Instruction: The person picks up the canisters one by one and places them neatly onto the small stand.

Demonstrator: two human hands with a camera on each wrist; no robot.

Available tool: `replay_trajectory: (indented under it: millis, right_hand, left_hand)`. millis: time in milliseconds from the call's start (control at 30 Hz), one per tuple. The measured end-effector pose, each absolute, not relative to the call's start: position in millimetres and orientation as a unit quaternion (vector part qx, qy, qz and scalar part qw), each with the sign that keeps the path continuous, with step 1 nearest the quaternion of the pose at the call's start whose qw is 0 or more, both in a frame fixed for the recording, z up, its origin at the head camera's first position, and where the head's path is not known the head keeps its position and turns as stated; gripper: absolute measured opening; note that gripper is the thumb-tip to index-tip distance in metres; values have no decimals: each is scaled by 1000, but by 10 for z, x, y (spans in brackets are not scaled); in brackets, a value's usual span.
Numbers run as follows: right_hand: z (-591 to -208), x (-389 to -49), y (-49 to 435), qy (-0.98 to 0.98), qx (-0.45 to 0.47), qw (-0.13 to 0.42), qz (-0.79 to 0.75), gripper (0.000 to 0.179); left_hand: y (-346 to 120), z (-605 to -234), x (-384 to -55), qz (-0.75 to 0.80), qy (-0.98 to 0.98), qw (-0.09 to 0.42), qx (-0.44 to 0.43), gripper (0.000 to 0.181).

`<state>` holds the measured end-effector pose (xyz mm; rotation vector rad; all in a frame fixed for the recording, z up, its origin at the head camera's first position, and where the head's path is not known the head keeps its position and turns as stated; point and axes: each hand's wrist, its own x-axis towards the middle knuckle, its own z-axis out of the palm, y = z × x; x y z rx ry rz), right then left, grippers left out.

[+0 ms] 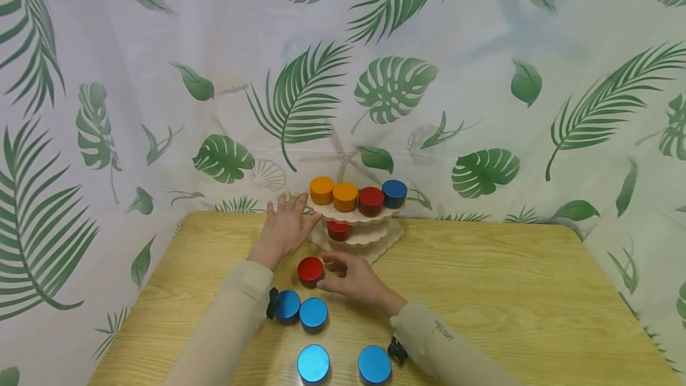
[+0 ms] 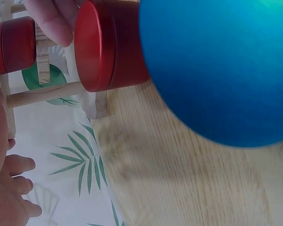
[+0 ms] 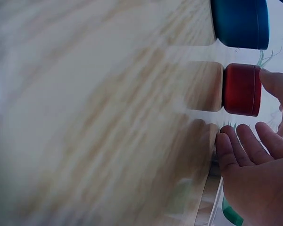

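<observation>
A tiered wooden stand (image 1: 358, 217) with scalloped shelves stands at the back. Two orange tins, a red tin (image 1: 371, 201) and a blue tin (image 1: 395, 193) are on its top tier; another red tin (image 1: 340, 230) sits lower. With fingers spread, my left hand (image 1: 285, 228) is at the stand's left edge; whether it touches is unclear. A loose red tin (image 1: 311, 271) stands on the table before the stand. My right hand (image 1: 354, 277) is beside that tin, fingers apart and slightly bent, the thumb close to its lid (image 3: 257, 89), not gripping it.
Several blue tins stand nearer on the wooden table (image 1: 509, 302), among them one by my left wrist (image 1: 287, 307), one in front (image 1: 313, 364) and one by the right sleeve (image 1: 374, 365). A leaf-patterned cloth (image 1: 455, 106) hangs behind the table.
</observation>
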<state>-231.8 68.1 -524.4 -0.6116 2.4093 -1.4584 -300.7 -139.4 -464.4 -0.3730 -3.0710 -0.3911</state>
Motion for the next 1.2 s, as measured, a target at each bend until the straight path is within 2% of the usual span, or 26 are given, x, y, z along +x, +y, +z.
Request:
replay_trajectory:
  millis: [1200]
  right_hand:
    - [-5318,-2369,535,846,-214,114,-474,56]
  left_hand:
    - [-1391,-4659,-2985,-129,-984,18,-119,77]
